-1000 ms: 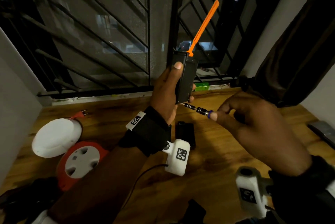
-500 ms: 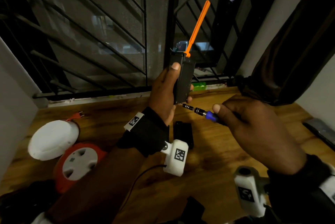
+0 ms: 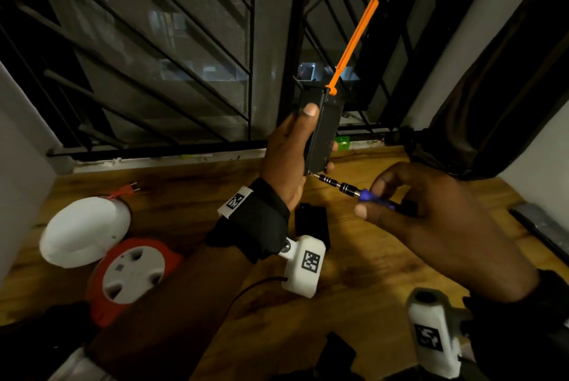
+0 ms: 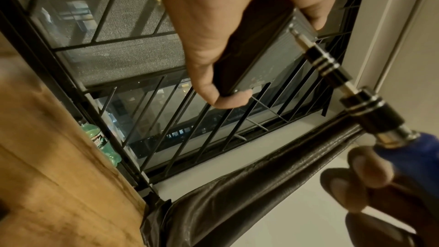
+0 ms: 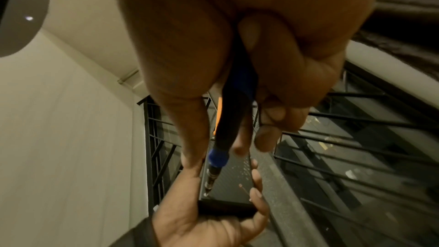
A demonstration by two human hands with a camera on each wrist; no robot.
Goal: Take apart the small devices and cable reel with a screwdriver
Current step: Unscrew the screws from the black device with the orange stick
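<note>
Black slab-shaped device [image 3: 323, 131] held upright, orange strip [image 3: 354, 44] projecting from top.

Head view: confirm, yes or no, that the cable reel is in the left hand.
No, the left hand grips the black device, while the cable reel lies on the wooden table.

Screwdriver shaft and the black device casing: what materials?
Screwdriver shaft: looks like metal, black sections with shiny silver rings and bright highlights; handle blue, probably plastic. Black device casing: likely matte plastic or coated metal, fine ribbed face in the left wrist view; unclear which.
</note>
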